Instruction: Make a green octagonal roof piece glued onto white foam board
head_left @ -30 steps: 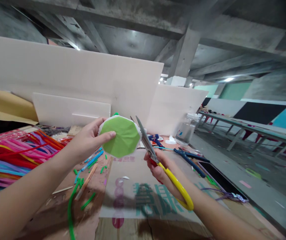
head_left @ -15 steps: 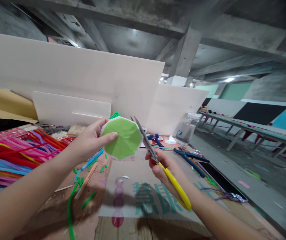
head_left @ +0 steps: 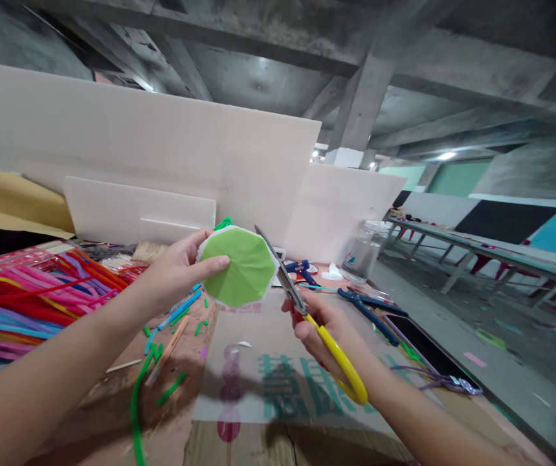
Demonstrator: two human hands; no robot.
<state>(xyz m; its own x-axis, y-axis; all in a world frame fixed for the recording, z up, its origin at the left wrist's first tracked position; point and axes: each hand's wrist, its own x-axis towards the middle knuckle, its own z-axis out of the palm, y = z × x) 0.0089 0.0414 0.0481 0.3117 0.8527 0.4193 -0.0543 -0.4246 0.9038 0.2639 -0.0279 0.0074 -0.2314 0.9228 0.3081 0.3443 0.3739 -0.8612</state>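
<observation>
My left hand point(head_left: 173, 272) pinches a round green paper piece point(head_left: 239, 266) with a white rim, thumb on its face, and holds it up above the table. My right hand point(head_left: 319, 327) grips yellow-handled scissors point(head_left: 307, 310). Their blades point up and lie against the paper's right edge. A green pipe cleaner tip point(head_left: 222, 223) sticks up behind the paper.
A pile of coloured pipe cleaners point(head_left: 30, 294) lies at the left. Green cut bits point(head_left: 171, 388) are scattered on the cardboard-covered table point(head_left: 258, 382). Blue pliers point(head_left: 367, 310), a clear jar point(head_left: 362, 252) and a dark tablet point(head_left: 423, 346) sit at the right. White boards point(head_left: 136, 155) stand behind.
The scissor blades have closed together and shifted slightly left along the paper's right edge. My left hand keeps the paper nearly still.
</observation>
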